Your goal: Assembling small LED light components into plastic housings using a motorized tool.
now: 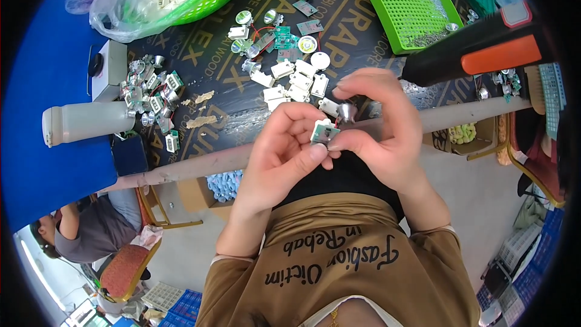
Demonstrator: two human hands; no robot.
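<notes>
My left hand (pixel 281 154) grips a small green circuit board (pixel 324 134) seated against a white plastic housing, with the thumb along its lower edge. At the board's right side sits the thumb of my right hand (pixel 390 136), and that hand's index finger arches above, apart from the board. A shiny reflector cup (pixel 347 112) hangs between the curled fingers, joined to the board side by a red wire. Just beyond my hands lies a loose pile of white plastic housings (pixel 298 85). Behind them are reflector cups and green boards (pixel 284 38) with red wires.
A black and orange power tool (pixel 478 48) reaches in from the right. Farther back stand a green basket of white parts (pixel 212 0) and a green tray of metal pieces (pixel 387 9). Wired assemblies (pixel 151 94) lie left, beside a grey-white bottle (pixel 91 122). Another person (pixel 100 230) sits at left.
</notes>
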